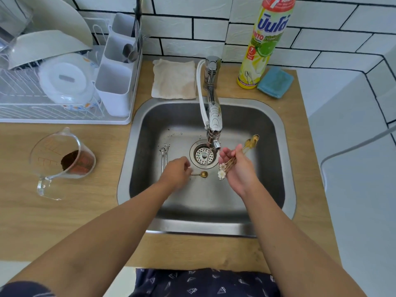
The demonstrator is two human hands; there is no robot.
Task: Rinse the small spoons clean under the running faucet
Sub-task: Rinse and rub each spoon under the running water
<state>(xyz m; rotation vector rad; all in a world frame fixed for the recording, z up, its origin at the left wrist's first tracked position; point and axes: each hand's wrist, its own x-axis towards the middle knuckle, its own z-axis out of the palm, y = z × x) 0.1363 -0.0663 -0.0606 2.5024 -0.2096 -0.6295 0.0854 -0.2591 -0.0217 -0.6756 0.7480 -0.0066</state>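
- Right fingers (232,154) curled around a bunch of gold spoons (240,154), gripping them mid-handle, palm of the right hand (241,170) turned up.
- Bunch held slantwise: bowls up and away to the right, near the faucet head; flower-shaped handle ends (222,170) down and toward the left, just beside the water stream (209,157).
- Left fingers (187,168) bent and pinched low over the basin floor, apparently closing on the handle of a single gold spoon (200,174); actual contact hidden by the left hand (176,171).
- Single spoon lying flat, long axis roughly left to right, bowl pointing right toward the drain (204,155).
- More small silver spoons (164,155) lying side by side on the sink (276,159) floor to the left, long axes running near to far.
- Faucet (212,116) running, stream falling onto the drain strainer.
- Step in hand, judged: gathering the loose spoon to join the held bunch.
- Next move likely calls for lifting it clear, then swinging the bowls under the stream.
- Measuring jug (62,161) with dark grounds standing on the desk (64,221), well apart.
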